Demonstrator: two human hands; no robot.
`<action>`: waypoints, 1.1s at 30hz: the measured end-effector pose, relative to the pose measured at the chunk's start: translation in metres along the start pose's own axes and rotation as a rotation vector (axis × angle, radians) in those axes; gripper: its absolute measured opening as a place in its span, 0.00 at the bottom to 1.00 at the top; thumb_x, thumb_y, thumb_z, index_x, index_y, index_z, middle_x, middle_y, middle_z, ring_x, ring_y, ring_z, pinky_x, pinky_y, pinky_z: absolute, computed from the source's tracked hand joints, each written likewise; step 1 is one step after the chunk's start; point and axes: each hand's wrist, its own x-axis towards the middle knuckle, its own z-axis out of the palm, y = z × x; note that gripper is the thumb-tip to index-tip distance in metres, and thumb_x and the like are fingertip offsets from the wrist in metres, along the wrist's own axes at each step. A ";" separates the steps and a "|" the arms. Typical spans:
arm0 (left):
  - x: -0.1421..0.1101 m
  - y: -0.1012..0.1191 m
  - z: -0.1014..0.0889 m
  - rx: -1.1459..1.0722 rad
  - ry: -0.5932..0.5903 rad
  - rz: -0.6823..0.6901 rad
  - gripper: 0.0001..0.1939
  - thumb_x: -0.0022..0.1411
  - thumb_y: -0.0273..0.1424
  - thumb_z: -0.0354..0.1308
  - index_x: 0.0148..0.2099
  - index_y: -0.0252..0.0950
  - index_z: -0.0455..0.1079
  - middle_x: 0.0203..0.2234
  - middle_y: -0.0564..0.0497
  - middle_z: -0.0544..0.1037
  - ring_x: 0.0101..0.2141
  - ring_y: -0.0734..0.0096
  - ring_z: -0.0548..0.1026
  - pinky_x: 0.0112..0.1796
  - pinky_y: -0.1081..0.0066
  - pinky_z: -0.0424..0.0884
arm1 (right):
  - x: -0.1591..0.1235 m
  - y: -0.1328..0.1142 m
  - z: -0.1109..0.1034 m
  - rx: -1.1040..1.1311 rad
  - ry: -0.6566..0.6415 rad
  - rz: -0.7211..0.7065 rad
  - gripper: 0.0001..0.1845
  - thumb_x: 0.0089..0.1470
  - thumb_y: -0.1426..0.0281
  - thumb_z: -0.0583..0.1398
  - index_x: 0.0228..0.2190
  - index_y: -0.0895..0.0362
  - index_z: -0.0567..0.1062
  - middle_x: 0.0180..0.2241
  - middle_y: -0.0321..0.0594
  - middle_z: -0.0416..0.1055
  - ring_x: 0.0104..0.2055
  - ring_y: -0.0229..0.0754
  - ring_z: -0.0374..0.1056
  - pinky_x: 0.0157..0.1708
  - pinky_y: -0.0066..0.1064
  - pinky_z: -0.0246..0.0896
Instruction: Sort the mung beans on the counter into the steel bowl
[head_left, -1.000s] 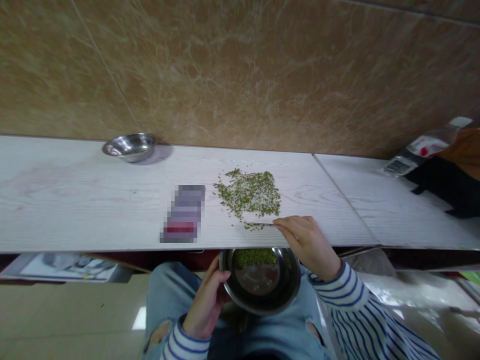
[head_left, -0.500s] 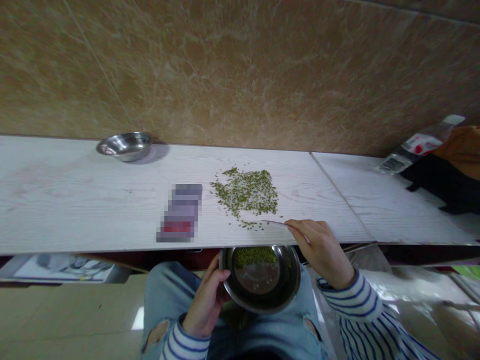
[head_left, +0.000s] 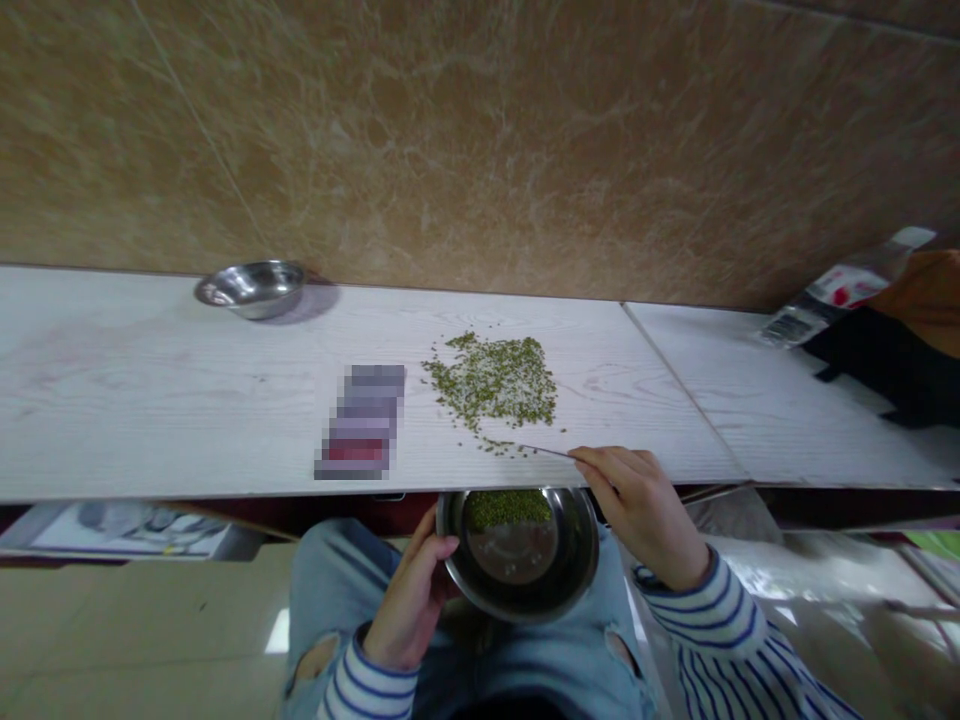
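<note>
My left hand grips the left rim of a steel bowl, its thumb over the edge. The bowl is tilted over my lap, against the table's front edge. Small green beans, like mung beans, lie in its far side. My right hand pinches a thin metal tool, perhaps tweezers, low over the tabletop. Its narrow tip is among a few loose beans in front of a wide patch of scattered green beans. Whether the tip holds a bean is too small to tell.
A blurred-out flat rectangle lies left of the beans on the white table. Behind it stands a small steel bowl by the wall. A plastic bottle and a dark bag are far right. An open drawer juts out lower left.
My right hand and the metal tool have shifted slightly down, and the tool looks thinner now. My left hand still holds the bowl in the same place.
</note>
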 end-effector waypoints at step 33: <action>0.004 -0.008 0.006 0.029 0.013 -0.039 0.29 0.48 0.32 0.59 0.55 0.42 0.66 0.45 0.49 0.78 0.42 0.61 0.74 0.34 0.69 0.67 | -0.009 0.019 -0.006 -0.120 0.073 0.104 0.13 0.62 0.67 0.50 0.42 0.54 0.73 0.38 0.42 0.76 0.40 0.42 0.72 0.41 0.36 0.60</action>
